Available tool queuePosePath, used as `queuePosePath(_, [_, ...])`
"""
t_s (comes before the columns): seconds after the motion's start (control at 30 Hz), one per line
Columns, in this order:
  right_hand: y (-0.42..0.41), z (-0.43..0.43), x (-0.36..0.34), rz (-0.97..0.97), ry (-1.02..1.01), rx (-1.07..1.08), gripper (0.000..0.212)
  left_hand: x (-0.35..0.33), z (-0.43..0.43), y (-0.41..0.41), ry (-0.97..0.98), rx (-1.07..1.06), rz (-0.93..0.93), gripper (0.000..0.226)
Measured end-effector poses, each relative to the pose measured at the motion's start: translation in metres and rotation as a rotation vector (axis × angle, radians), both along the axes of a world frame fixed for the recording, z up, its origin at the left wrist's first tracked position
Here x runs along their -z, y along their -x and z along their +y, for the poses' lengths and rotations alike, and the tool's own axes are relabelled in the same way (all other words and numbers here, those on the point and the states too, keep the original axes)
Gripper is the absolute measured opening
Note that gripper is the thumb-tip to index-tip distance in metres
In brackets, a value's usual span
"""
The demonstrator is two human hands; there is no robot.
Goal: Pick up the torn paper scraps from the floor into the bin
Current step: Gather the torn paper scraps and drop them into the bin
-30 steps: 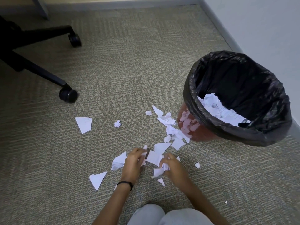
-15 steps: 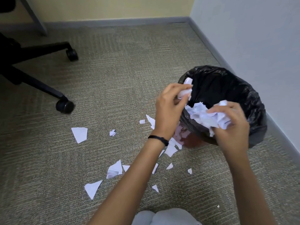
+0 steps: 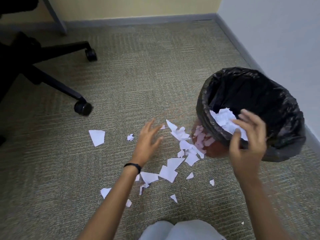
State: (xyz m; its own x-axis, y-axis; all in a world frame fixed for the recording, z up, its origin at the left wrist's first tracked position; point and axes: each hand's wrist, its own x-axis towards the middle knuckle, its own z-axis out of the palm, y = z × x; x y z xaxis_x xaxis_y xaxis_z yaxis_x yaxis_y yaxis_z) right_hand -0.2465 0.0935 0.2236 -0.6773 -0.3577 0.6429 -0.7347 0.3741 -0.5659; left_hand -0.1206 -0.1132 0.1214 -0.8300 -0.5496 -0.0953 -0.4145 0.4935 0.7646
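Observation:
A bin [image 3: 284,141] lined with a black bag stands on the carpet at the right, with white paper scraps [image 3: 223,118] lying inside it. My right hand [image 3: 247,144] hovers at the bin's near rim, fingers spread, holding nothing. My left hand [image 3: 148,141] is open and low over the carpet, left of the bin, with a black band on its wrist. Several torn white scraps [image 3: 170,168] lie scattered on the floor between my hands and beside the bin's base. A larger scrap [image 3: 97,137] lies apart to the left, with a small crumpled one [image 3: 130,137] near it.
A black office chair base [image 3: 52,80] with castors [image 3: 82,108] stands at the left. A wall [image 3: 277,40] and its skirting run close behind the bin on the right. My knees [image 3: 180,231] in grey cloth show at the bottom edge.
Both hands carried scraps from the floor up to the bin and let them go. The left hand has since swung back down toward the floor; the right is still at the rim.

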Motion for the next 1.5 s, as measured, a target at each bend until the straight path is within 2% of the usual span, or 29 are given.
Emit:
queuePosePath(0.13, [-0.017,-0.017,0.039,-0.056,-0.182,-0.211,0.028,0.073,-0.038,-0.072,0.073,-0.136,-0.41,0.062])
queuePosePath(0.2, [-0.022,-0.024,0.059,-0.055,-0.271,-0.289,0.03,0.097,-0.055,-0.103,0.123,-0.178,-0.554,0.07])
queuePosePath(0.37, [-0.017,-0.05,0.104,-0.212,-0.541,-0.412,0.036,0.116,-0.101,-0.125,0.186,-0.284,-0.646,0.106])
queuePosePath(0.43, [-0.008,-0.061,0.128,-0.254,-0.69,-0.415,0.043,0.119,-0.121,-0.122,0.219,-0.225,-0.732,0.123])
queuePosePath(0.53, [0.012,-0.083,0.159,-0.258,-0.89,-0.388,0.051,0.121,-0.147,-0.11,0.341,-0.018,-0.877,0.14])
queuePosePath(0.63, [0.034,-0.115,0.182,-0.28,-1.098,-0.368,0.058,0.12,-0.161,-0.092,0.393,0.123,-1.017,0.147])
queuePosePath(0.73, [0.053,-0.152,0.198,-0.29,-1.176,-0.443,0.06,0.123,-0.167,-0.08,0.434,0.214,-1.112,0.15])
queuePosePath(0.87, [0.063,-0.191,0.213,-0.124,-1.269,-0.631,0.051,0.129,-0.173,-0.082,0.446,0.253,-1.12,0.153])
queuePosePath(1.0, [0.074,-0.198,0.225,-0.073,-1.334,-0.605,0.05,0.133,-0.175,-0.083,0.429,0.263,-1.099,0.155])
queuePosePath(1.13, [0.089,-0.176,0.226,-0.221,-1.329,-0.455,0.065,0.135,-0.182,-0.087,0.453,0.278,-1.059,0.153])
queuePosePath(1.23, [0.095,-0.149,0.232,-0.227,-1.316,-0.388,0.05,0.142,-0.189,-0.092,0.487,0.275,-0.993,0.137])
queuePosePath(1.3, [0.093,-0.137,0.231,-0.244,-1.282,-0.38,0.05,0.143,-0.192,-0.094,0.459,0.231,-0.886,0.131])
queuePosePath(1.33, [0.091,-0.133,0.229,-0.242,-1.301,-0.38,0.058,0.142,-0.193,-0.095,0.449,0.194,-0.832,0.12])
queuePosePath(1.4, [0.082,-0.127,0.224,-0.239,-1.334,-0.403,0.077,0.142,-0.196,-0.098,0.419,0.106,-0.752,0.081])
queuePosePath(1.43, [0.077,-0.124,0.224,-0.245,-1.358,-0.411,0.081,0.142,-0.198,-0.099,0.415,0.085,-0.744,0.063])
queuePosePath(1.47, [0.072,-0.12,0.222,-0.259,-1.391,-0.414,0.078,0.145,-0.2,-0.099,0.411,0.071,-0.746,0.059])
queuePosePath(1.5, [0.067,-0.113,0.221,-0.291,-1.423,-0.417,0.075,0.147,-0.2,-0.098,0.401,0.056,-0.755,0.066])
